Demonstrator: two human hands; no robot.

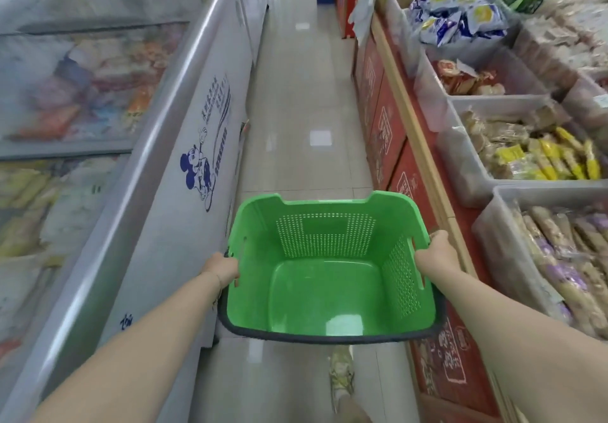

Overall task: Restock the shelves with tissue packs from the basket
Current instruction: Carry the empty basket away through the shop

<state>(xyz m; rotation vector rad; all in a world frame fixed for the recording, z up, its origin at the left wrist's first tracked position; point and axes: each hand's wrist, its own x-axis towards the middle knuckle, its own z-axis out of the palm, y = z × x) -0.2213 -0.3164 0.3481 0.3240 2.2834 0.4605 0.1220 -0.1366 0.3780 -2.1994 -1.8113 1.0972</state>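
Observation:
A green plastic basket [329,291] with perforated walls and a dark rim hangs in front of me above the aisle floor. Nothing lies inside it; no tissue packs are in view. My left hand [221,267] grips the basket's left rim. My right hand [437,251] grips its right rim. Both arms reach forward from the bottom of the view.
A long white chest freezer [184,133] with glass lids runs along the left. On the right, clear bins of packaged snacks [526,156] sit on red cartons [388,133]. A narrow tiled aisle [302,100] runs between them. My shoe [342,376] shows below the basket.

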